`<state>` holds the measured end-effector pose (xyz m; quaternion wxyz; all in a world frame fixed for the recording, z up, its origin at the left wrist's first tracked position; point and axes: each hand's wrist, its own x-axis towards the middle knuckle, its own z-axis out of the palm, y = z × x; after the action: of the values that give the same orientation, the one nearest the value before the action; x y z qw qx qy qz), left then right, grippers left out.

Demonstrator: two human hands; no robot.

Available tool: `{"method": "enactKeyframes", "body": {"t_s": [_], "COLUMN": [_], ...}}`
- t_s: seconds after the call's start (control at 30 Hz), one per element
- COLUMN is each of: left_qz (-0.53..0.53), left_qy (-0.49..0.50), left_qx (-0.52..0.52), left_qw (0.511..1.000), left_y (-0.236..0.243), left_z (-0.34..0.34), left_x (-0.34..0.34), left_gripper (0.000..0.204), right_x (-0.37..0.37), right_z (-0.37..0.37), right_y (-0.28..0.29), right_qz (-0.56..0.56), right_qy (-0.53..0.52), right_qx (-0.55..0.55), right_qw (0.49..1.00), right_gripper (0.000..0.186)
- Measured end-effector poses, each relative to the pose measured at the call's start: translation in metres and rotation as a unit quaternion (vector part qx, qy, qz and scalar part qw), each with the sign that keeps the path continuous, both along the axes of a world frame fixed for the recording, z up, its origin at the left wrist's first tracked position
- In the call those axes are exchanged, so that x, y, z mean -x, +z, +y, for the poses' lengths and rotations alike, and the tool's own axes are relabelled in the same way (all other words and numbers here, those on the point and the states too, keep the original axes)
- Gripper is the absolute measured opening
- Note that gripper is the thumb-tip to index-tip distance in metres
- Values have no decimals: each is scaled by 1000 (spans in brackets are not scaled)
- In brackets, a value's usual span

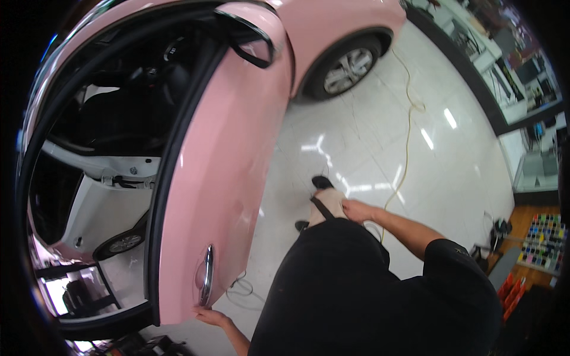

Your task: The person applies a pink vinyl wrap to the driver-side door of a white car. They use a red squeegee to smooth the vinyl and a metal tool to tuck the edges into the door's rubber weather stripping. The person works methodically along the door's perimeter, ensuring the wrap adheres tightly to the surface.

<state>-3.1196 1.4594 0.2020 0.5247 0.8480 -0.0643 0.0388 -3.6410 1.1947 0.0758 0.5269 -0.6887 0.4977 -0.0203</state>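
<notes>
An open pink car door (218,148) stands at my left, with a chrome handle (207,274) near its rear edge. Just below that handle, my left hand (211,315) grips the door's lower corner in this view. My right hand (356,210) is at the side of my beige shorts (323,212); its fingertips are hidden there, so whether it holds anything is unclear. Above the door is the pink side mirror (271,22).
A front wheel (347,68) stands ahead on the white tiled floor (451,166). A yellow cable (407,148) runs along the floor at right. Glass-fronted cases (537,172) and a wooden board of colour samples (537,249) line the right side.
</notes>
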Motion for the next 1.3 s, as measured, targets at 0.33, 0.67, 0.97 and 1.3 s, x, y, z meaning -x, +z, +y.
{"method": "enactKeyframes", "body": {"t_s": [0.33, 0.67, 0.97, 1.3], "left_qz": [-11, -32, -2, 21], "left_qy": [35, 88, 80, 52], "left_qx": [4, -23, 125, 142], "left_qw": [999, 995, 989, 988], "left_y": [-16, -24, -45, 13], "left_z": [15, -18, 52, 6], "left_x": [-10, 0, -30, -66], "left_gripper": [49, 53, 61, 71], "right_x": [-59, 19, 33, -18], "right_z": [-57, -103, -107, -169], "right_y": [17, -104, 61, 128], "right_qz": [141, 82, 56, -184], "right_qy": [99, 94, 146, -112], "right_qx": [107, 61, 117, -21], "right_qw": [979, 990, 981, 976], "right_gripper": [25, 34, 12, 17]}}
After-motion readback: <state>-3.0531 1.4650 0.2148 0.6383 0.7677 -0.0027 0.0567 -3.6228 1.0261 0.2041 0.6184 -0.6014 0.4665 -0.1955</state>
